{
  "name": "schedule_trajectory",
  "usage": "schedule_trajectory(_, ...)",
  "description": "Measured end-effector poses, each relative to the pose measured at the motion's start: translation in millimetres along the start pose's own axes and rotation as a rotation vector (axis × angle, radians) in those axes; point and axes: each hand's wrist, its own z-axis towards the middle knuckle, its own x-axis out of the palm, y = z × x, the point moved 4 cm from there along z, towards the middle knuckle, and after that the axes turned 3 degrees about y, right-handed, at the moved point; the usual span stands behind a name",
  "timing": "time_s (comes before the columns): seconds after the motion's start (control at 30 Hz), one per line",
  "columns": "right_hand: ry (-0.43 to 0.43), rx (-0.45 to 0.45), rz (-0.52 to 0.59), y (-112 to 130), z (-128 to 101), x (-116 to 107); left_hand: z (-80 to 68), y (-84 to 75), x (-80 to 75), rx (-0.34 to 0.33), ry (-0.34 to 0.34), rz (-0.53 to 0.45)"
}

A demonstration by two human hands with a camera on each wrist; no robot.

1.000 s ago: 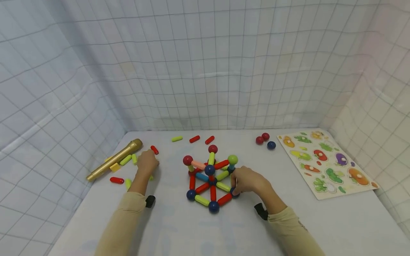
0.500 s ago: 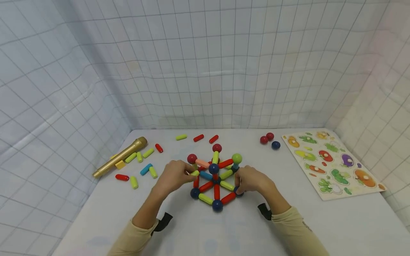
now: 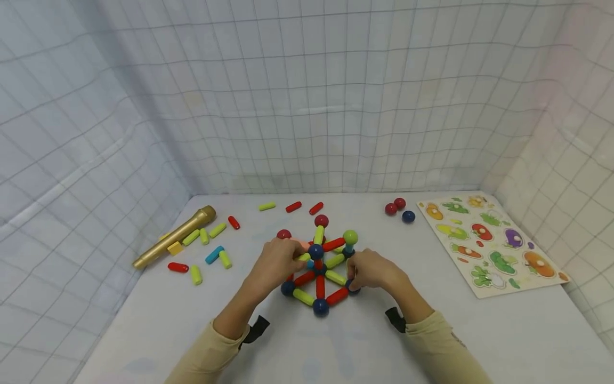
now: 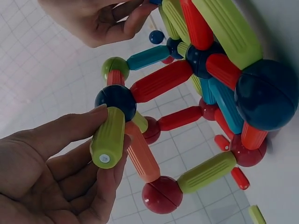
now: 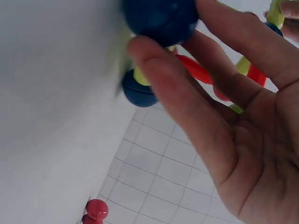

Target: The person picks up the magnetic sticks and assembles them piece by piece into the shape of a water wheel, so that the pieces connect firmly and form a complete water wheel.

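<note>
Lime-green plastic magnetic rod (image 4: 108, 138), pinched in the left hand's (image 3: 277, 261) fingers (image 4: 70, 133), touches a navy ball (image 4: 116, 99) on the stick-and-ball frame (image 3: 318, 266). On that frame's right, the right hand (image 3: 371, 270) grips a lower navy ball (image 5: 161, 18). Judged: joining step; next, seat the free end.

Smooth, slightly glossy plastic rods and balls form the structure (image 3: 318, 266); the microphone (image 3: 175, 236) looks metallic gold.
</note>
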Motion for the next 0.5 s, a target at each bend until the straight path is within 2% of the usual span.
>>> schedule_trajectory(0.13, -0.046, -0.019, 0.011, -2, -2, 4, 2.1, 1.8, 0.4, -0.012, -0.049, 0.045)
schedule_trajectory(0.23, -0.078, -0.045, 0.019, -1, -3, 7, 3.5, 5.0, 1.0, 0.008, -0.099, 0.068)
schedule_trajectory(0.3, -0.091, -0.06, 0.015, 1, -3, 9, 2.4, 12.3, 0.4, 0.018, -0.121, 0.041)
schedule_trajectory(0.4, -0.1, -0.068, 0.002, 3, -2, 11, -0.5, 38.3, -6.1, -0.008, -0.142, -0.028)
schedule_trajectory(0.43, -0.101, -0.071, -0.003, 4, -2, 11, -2.6, 52.2, -10.4, -0.04, -0.155, -0.045)
schedule_trajectory(0.5, -0.098, -0.071, -0.003, 5, -1, 11, -5.3, 85.9, -19.1, -0.148, -0.162, -0.036)
